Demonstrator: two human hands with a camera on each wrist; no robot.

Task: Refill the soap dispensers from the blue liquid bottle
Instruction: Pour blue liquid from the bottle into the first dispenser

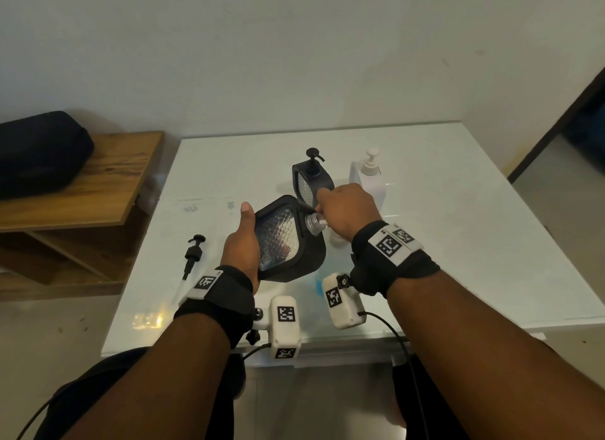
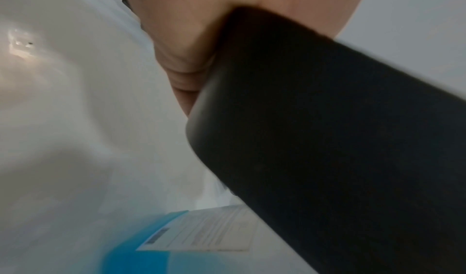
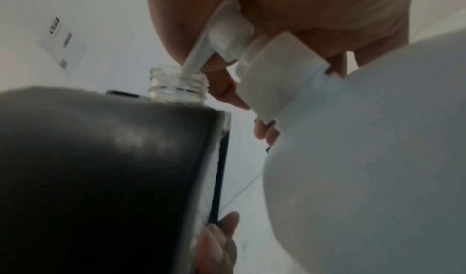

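Observation:
My left hand [image 1: 240,243] grips a black-framed clear soap dispenser [image 1: 288,240], tilted, its pump off and its threaded neck [image 3: 176,82] open. My right hand [image 1: 347,210] curls over the white pump head [image 3: 227,31] of the blue liquid bottle [image 1: 319,281], which stands just right of the dispenser. The pump's spout [image 3: 196,55] points down into the open neck. In the left wrist view my palm [image 2: 181,45] lies against the black dispenser body [image 2: 327,148], with the bottle's blue liquid and label [image 2: 196,232] below. No liquid flow can be made out.
On the white table [image 1: 458,210], a second black dispenser [image 1: 311,181] with its pump and a white pump bottle [image 1: 370,174] stand behind my hands. The removed black pump [image 1: 193,253] lies at the left. A wooden shelf [image 1: 108,184] holds a black case [image 1: 39,151].

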